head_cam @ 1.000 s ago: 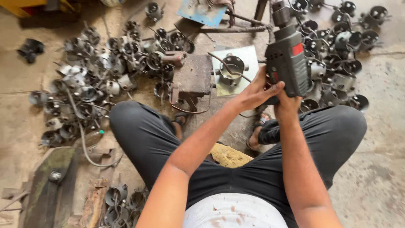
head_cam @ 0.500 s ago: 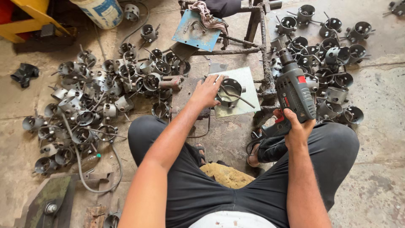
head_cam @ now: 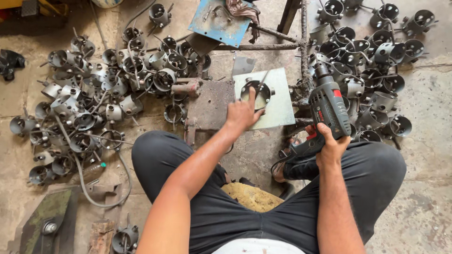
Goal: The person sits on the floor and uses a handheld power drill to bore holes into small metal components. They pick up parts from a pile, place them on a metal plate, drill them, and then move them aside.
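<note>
Nearest to me are the dark trousers (head_cam: 226, 221) of the seated person, knees wide, with a yellowish cushion (head_cam: 252, 196) showing between the legs. From there the two bare arms run forward. My right hand (head_cam: 331, 146) is wrapped around the grip of the electric drill (head_cam: 325, 110), fingers curled tight about the handle; the drill's dark green body points away from me, its chuck up near a rusty steel frame (head_cam: 301, 61). My left hand (head_cam: 242, 113) reaches ahead over the floor, the forefinger stretched out and resting on the metal ring part (head_cam: 256, 91), the other fingers loosely bent; I cannot tell whether the thumb touches it. That ring lies on a pale square plate (head_cam: 278, 106), which sits just beside a rusty flat block (head_cam: 212, 103) on its left.

Further left, a big heap of grey ring parts (head_cam: 94, 94) with welded pins spreads across the concrete floor (head_cam: 423, 207), a grey cable (head_cam: 89, 188) looping through its near edge. To the right, beyond the drill, lies a second heap of ring parts (head_cam: 372, 61). Farthest off, a blue painted sheet (head_cam: 214, 21) leans against the frame, a rag on top of it.
</note>
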